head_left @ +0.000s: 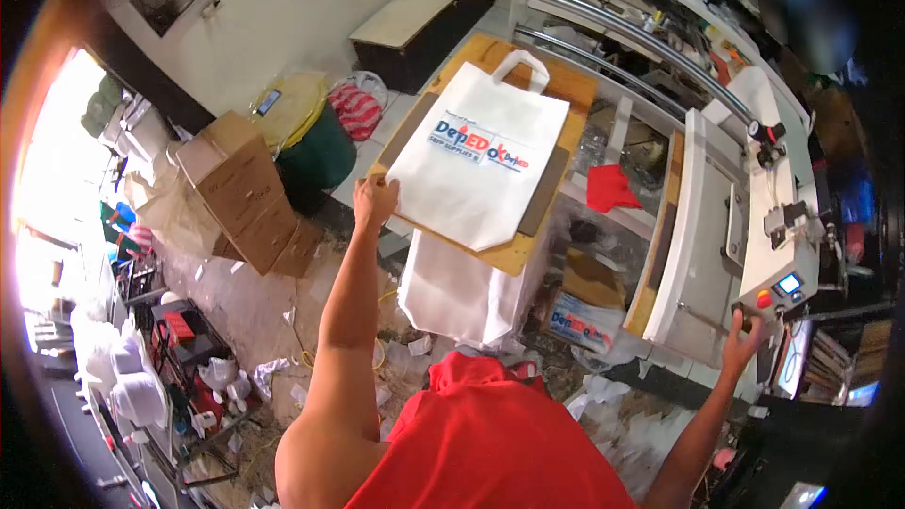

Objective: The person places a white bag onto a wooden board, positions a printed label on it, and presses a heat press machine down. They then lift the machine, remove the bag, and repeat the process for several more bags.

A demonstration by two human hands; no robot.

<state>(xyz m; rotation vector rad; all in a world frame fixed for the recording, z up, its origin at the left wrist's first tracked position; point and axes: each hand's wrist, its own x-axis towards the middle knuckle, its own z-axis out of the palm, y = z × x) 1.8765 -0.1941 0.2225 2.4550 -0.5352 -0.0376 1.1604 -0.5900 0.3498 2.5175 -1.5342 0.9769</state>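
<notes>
Head view: printed white tote bag [476, 146] laid flat on wooden board [568, 85]; bag's corner pinched in grip of left hand [376, 200]; right hand [741, 344] held at control panel [777, 288], its grip cannot be told; step judged as bag being straightened; smooth fabric, steady corner called for next

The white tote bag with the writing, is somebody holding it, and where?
The left hand seems to pinch the white tote bag by its left edge, near the bottom corner.
</notes>
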